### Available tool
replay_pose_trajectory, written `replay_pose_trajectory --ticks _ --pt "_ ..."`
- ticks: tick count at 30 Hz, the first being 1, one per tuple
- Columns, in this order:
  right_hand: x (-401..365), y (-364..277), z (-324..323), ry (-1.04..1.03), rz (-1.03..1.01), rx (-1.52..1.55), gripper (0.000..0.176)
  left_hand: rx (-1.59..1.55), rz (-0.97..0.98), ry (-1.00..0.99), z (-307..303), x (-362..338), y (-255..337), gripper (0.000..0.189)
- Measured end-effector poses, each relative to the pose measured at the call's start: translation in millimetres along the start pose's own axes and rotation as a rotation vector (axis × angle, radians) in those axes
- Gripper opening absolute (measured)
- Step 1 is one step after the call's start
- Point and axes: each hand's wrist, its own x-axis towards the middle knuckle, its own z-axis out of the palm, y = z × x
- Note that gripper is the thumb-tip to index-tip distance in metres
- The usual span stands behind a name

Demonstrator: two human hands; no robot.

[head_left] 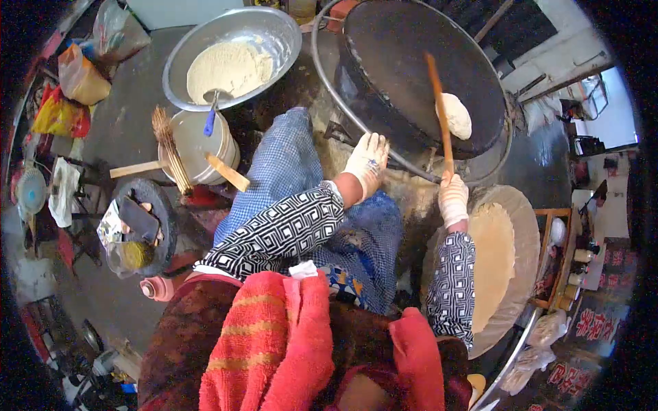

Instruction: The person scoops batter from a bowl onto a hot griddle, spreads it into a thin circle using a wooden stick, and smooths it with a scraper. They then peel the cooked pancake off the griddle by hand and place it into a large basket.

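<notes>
A large dark round griddle (404, 65) fills the upper right, ringed by a metal hoop. My right hand (453, 199), in a pale glove, is closed around the lower end of a long wooden stick (439, 103) that reaches over the griddle. Beside the stick, on the right part of the griddle, lies a white lump of dough (456, 118). My left hand (368, 159), also gloved, is near the hoop at the griddle's front left, its fingers side by side and extended, with nothing visible in it.
Upper left stands a metal basin (285, 40) of flour-like batter with a blue-handled scoop (210, 122). Below it are a white bucket (229, 147), a brush and wooden scrapers. Thin round flatbreads (495, 253) lie at right, beside a wooden rack (545, 257).
</notes>
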Motion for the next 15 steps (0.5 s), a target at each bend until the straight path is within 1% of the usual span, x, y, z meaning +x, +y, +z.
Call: replay_pose_trajectory --ticks 3,4,5,8,9,11,13,15 --pt "-9.1 -3.1 6.8 -0.057 -0.04 -0.016 0.038 0.06 0.037 0.015 -2.4 -5.4 -9.1 0.052" --pt "-2.5 7.3 9.6 0.016 -0.035 -0.046 0.038 0.077 0.037 0.027 -2.7 -4.7 -9.4 0.051" --pt "5.3 15.1 12.6 0.022 -0.022 -0.047 0.039 0.084 0.035 0.007 -4.1 -2.3 -9.1 0.051" --pt "3.9 -5.2 -4.3 0.003 -0.003 -0.061 0.04 0.084 0.033 -0.027 -3.1 1.7 -7.5 0.049" --pt "2.6 -10.6 -3.9 -0.009 0.006 -0.062 0.041 0.1 0.027 -0.009 -3.6 0.9 -8.6 0.049" --pt "7.5 16.4 13.2 0.001 0.024 -0.085 0.04 0.107 0.015 0.012 1.7 -0.2 -8.1 0.049" --pt "15.6 17.5 17.9 0.067 0.048 -0.108 0.038 0.091 0.012 0.008 -3.6 1.1 -12.5 0.049" --pt "7.8 10.5 12.2 0.056 0.008 -0.073 0.038 0.074 0.002 -0.012 -6.6 -1.5 -14.9 0.048"
